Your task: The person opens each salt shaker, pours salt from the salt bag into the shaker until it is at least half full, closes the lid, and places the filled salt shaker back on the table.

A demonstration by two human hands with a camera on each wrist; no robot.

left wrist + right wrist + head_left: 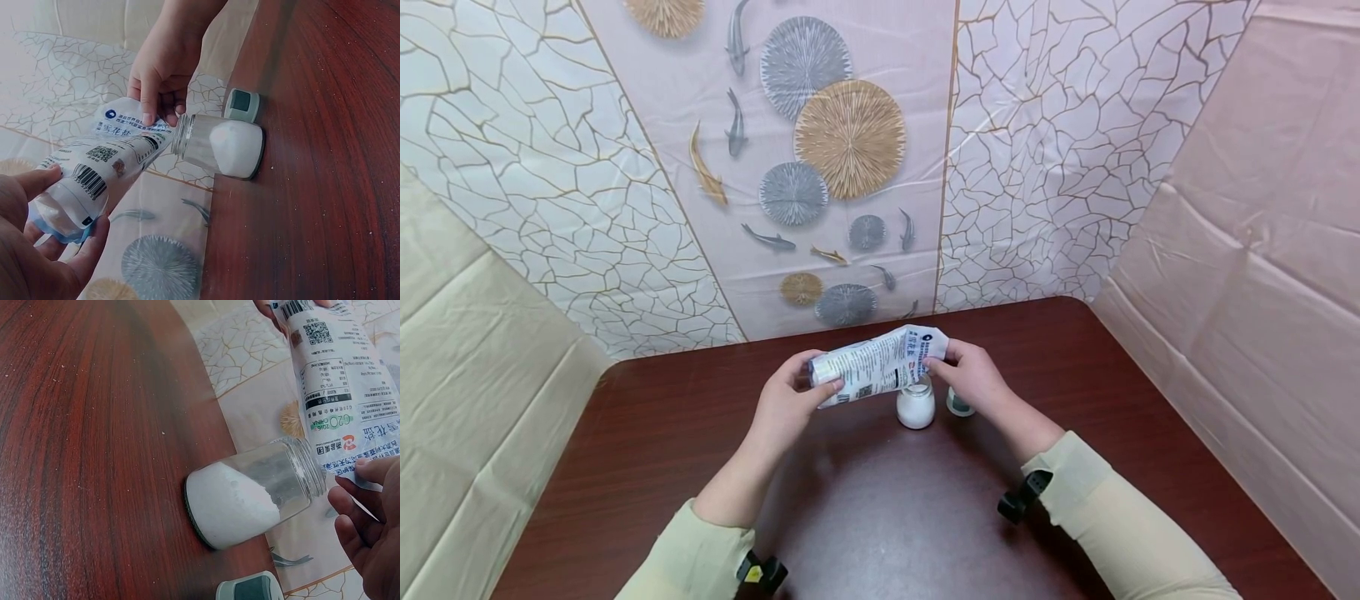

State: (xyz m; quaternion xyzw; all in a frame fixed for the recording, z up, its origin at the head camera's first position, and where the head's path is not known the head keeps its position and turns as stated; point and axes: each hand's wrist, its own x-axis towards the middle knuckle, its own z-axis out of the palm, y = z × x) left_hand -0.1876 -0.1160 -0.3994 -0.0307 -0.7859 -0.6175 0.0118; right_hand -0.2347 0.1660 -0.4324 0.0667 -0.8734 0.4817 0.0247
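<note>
A white printed salt bag is held tilted over a glass jar, its right end lower, right at the jar's mouth. My left hand grips the fuller end, thumb on the near face and fingers behind. At the other end, my right hand pinches the bag's corner between thumb and fingers. White salt fills much of the jar, sloping higher on one side, with bare glass above it. The jar stands upright on the table, without a lid on its threaded neck.
Just right of the jar sits a small white-and-green lid or container, partly behind my right hand in the head view. Fine white specks dot the dark red wooden table. Patterned cloth hangs behind the table's far edge.
</note>
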